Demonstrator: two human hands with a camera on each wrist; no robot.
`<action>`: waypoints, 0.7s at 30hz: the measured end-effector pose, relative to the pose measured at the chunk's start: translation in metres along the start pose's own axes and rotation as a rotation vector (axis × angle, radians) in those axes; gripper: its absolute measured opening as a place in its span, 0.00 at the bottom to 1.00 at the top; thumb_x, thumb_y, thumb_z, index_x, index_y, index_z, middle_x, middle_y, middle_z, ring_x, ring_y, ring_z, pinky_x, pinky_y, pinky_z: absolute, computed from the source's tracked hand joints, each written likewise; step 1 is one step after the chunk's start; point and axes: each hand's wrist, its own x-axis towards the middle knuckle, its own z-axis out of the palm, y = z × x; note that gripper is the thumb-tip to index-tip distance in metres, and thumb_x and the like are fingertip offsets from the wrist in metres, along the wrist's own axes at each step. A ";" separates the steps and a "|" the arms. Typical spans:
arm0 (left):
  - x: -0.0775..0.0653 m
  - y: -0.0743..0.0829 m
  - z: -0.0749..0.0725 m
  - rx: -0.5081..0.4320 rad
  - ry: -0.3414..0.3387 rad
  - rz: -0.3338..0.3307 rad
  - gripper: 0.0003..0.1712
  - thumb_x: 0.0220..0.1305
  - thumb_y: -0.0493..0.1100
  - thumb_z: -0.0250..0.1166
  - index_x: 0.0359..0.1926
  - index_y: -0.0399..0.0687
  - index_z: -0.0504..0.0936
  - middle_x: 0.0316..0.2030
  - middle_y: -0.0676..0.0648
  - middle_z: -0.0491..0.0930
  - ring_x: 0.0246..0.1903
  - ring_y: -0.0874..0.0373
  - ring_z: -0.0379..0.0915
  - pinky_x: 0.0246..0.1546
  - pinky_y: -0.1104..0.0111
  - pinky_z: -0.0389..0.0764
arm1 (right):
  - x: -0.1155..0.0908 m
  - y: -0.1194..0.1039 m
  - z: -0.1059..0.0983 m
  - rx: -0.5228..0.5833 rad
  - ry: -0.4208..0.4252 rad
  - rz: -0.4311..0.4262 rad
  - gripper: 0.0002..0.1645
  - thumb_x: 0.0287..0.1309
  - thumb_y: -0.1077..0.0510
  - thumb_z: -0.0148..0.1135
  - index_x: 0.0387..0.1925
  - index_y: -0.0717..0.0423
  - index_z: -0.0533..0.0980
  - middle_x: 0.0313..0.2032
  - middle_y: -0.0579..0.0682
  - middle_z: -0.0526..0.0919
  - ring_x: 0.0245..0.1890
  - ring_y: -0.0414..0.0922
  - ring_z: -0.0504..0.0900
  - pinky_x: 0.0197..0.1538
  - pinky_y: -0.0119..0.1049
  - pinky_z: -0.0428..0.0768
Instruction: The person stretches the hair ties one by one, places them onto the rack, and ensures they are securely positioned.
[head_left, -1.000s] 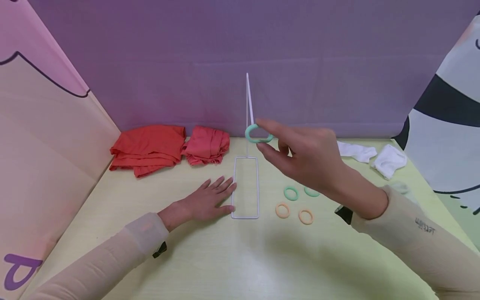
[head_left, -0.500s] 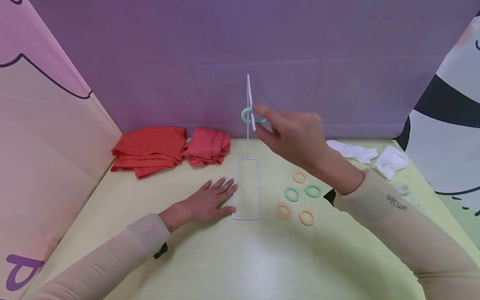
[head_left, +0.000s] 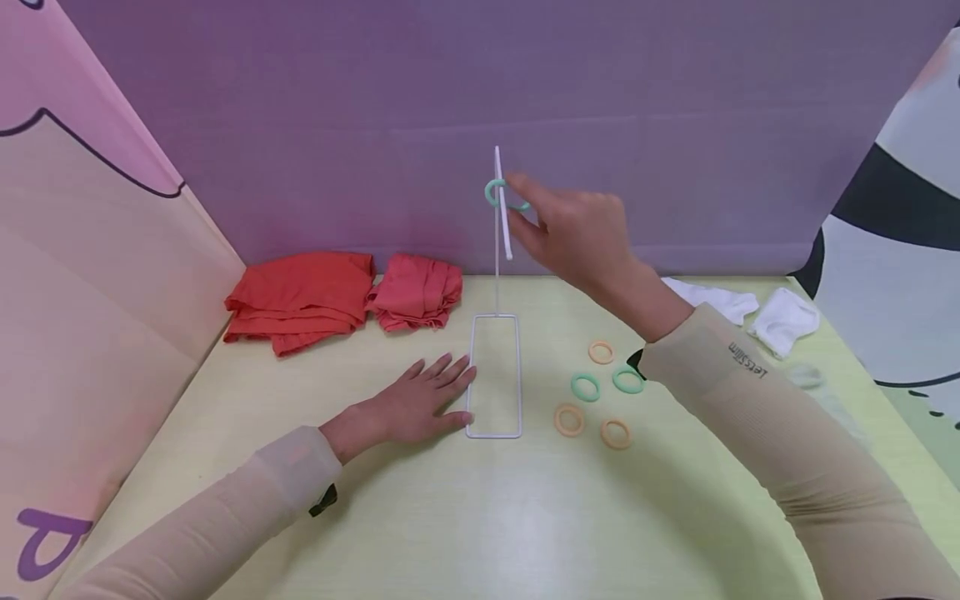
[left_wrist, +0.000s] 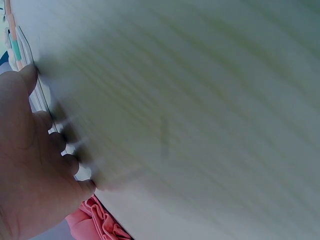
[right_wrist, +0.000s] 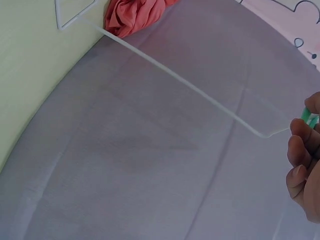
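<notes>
A white wire stand has a rectangular base on the table, a tall thin post and an arm slanting toward me from its top. My right hand pinches a mint-green ring between thumb and index finger, and the ring encircles that arm partway up. In the right wrist view, the ring shows only partly between the fingertips. My left hand lies palm down with fingers spread, its fingertips and thumb on the base's left side. Two green rings and three orange rings lie right of the base.
Folded red cloth and a smaller coral-red cloth bundle lie at the back left. White socks and a pale green cloth lie on the right, partly behind the right sleeve. A purple curtain closes the back.
My right hand has moved up and away with the green ring, from the arm's near tip to farther up along it. The left hand has stayed on the base.
</notes>
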 end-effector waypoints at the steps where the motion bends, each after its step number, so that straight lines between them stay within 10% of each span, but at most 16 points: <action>1: 0.000 0.000 0.000 0.005 -0.001 -0.001 0.46 0.72 0.70 0.47 0.81 0.56 0.43 0.81 0.50 0.39 0.81 0.45 0.29 0.77 0.40 0.40 | 0.000 0.002 0.002 -0.008 0.000 0.010 0.14 0.64 0.53 0.62 0.49 0.49 0.83 0.10 0.48 0.73 0.08 0.47 0.66 0.14 0.35 0.51; 21: 0.000 0.001 0.002 0.015 0.002 0.002 0.46 0.72 0.70 0.46 0.81 0.56 0.44 0.81 0.50 0.40 0.81 0.45 0.30 0.77 0.40 0.41 | 0.009 0.015 0.021 0.002 -0.173 0.242 0.21 0.68 0.47 0.57 0.59 0.44 0.80 0.13 0.52 0.78 0.12 0.52 0.70 0.17 0.39 0.57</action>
